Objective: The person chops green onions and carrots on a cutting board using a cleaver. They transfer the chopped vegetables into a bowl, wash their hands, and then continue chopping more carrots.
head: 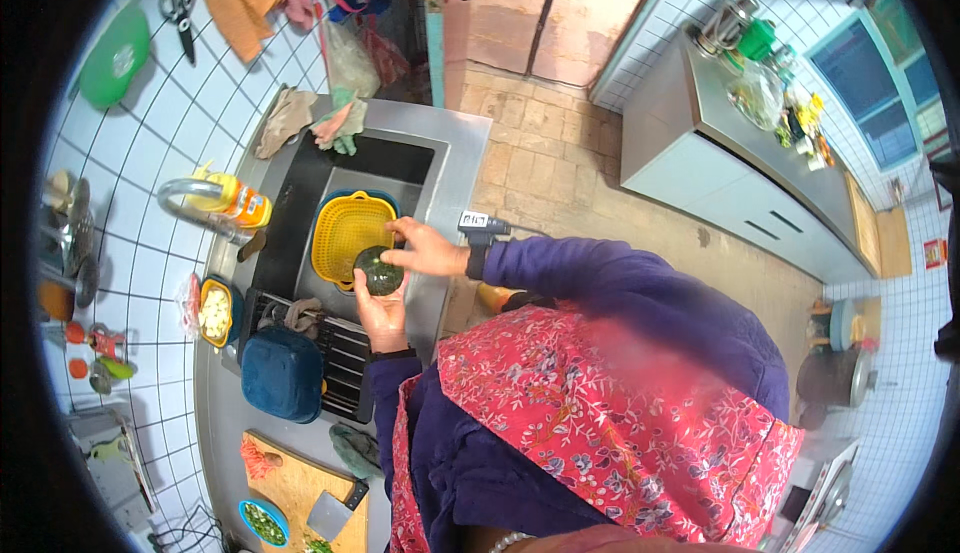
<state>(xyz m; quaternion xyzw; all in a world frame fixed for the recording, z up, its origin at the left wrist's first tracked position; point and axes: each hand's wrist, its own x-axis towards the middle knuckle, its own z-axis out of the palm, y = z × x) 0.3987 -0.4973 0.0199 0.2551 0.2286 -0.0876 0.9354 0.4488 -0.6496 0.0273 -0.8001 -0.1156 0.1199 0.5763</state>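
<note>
A round dark green vegetable (pixel 379 271), perhaps a small squash, rests in my left hand (pixel 381 314), which grips it from below. My right hand (pixel 429 248) reaches over from the right, its thumb by the top of the vegetable and its fingers spread near the basket rim. Behind both hands, a yellow plastic colander basket (pixel 341 234) sits in a blue basin within the steel sink (pixel 415 178). No contents show in the basket. Its lower right part is hidden by the vegetable and my hands.
A curved faucet (pixel 191 191) and a yellow bottle (pixel 244 202) stand beyond the sink. Nearer are a black drying rack (pixel 345 358), an upturned blue basin (pixel 282 375), and a cutting board (pixel 289 478) with a cleaver (pixel 330 514), shredded orange food and a bowl of chopped greens (pixel 264 523).
</note>
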